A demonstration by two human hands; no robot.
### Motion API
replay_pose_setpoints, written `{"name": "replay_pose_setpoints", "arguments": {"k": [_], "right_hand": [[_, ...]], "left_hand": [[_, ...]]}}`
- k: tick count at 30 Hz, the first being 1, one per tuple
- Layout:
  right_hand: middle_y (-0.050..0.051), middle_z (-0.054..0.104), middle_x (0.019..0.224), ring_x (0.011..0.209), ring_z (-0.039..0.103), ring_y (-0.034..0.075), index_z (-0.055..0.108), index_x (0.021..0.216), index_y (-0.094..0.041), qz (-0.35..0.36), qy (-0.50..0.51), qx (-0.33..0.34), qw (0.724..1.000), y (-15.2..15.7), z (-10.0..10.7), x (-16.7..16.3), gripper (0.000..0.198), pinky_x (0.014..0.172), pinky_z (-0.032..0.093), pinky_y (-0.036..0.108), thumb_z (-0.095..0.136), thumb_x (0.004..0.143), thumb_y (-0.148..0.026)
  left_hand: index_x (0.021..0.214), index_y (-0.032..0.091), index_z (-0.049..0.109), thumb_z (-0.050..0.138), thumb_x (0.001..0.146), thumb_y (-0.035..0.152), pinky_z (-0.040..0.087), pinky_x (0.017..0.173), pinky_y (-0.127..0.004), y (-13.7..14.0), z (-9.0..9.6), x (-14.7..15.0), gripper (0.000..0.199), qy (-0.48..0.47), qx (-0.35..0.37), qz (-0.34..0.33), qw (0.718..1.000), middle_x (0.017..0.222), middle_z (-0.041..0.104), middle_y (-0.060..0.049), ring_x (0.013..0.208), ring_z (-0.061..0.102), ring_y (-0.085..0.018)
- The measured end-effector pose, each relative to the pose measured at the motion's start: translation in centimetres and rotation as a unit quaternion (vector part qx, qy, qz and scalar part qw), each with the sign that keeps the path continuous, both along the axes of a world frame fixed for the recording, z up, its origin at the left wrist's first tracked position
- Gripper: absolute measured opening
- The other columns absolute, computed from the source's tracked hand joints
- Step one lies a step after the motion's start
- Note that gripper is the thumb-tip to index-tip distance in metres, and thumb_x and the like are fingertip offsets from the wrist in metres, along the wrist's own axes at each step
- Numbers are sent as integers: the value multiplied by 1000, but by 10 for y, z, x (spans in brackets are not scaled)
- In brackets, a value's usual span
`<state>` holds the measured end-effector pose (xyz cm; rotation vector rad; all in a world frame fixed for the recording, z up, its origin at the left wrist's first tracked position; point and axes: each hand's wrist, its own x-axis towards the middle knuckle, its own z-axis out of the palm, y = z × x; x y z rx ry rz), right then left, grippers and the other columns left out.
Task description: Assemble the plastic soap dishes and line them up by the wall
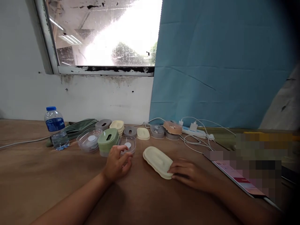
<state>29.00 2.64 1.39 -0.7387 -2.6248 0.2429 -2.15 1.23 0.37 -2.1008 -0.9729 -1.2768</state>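
A cream oval plastic lid (158,161) with a raised middle slants across the brown tabletop in front of me. My right hand (187,173) grips its right end, thumb at the near edge and fingers over the rim. My left hand (117,163) is to the left of the lid, fingers half curled and apart, with nothing visible in them. Its fingertips overlap the near side of a clear oval tub (129,141) with a white disc inside; whether they touch it I cannot tell. Just behind that hand stands a green slotted container (108,141).
Along the wall stand clear tubs (87,144), cream lids (117,125), grey lids (103,123) and an orange lid (172,127). A water bottle (56,128) is at left. White cables (197,140), a power strip (194,132) and a tablet-like screen (239,179) occupy the right.
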Motion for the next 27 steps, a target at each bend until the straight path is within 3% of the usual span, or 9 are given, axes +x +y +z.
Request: {"name": "replay_pose_setpoints", "arguments": {"k": [7, 12, 16, 21, 27], "right_hand": [[6, 65, 89, 84, 58, 19, 62, 94, -21, -98, 66, 147, 982, 49, -27, -54, 16, 78, 44, 33, 51, 84, -27], [10, 62, 98, 94, 54, 23, 59, 98, -16, -187, 95, 166, 963, 110, -27, -102, 21, 85, 39, 38, 43, 87, -23], [12, 60, 100, 95, 51, 25, 58, 100, -13, -251, 97, 163, 949, 147, -28, -120, 23, 85, 36, 37, 40, 87, -21], [13, 58, 102, 96, 49, 27, 57, 102, -12, -291, 62, 154, 942, 163, -34, -124, 23, 85, 33, 38, 41, 85, -18], [10, 58, 103, 99, 47, 23, 56, 105, -15, -275, 15, 152, 949, 159, -35, -121, 26, 86, 32, 33, 39, 85, -16]], "left_hand": [[75, 19, 59, 48, 74, 14, 40, 71, -30, 1, -1, 5, 12, 25, -32, -8, 999, 87, 54, -6, 77, 50, -16], [75, 19, 58, 48, 73, 14, 38, 69, -30, 3, -1, 6, 11, 39, -53, 1, 998, 88, 55, -5, 73, 49, -15], [75, 19, 59, 49, 73, 15, 38, 68, -30, 4, -2, 5, 11, 27, -76, 8, 997, 89, 54, -5, 72, 48, -15], [77, 19, 58, 49, 72, 15, 37, 69, -31, 5, -2, 3, 11, 24, -111, 11, 993, 90, 53, -6, 74, 47, -16], [76, 19, 56, 50, 67, 12, 37, 73, -33, 12, -3, 1, 12, 35, -197, 2, 980, 91, 53, -5, 81, 48, -19]]}}
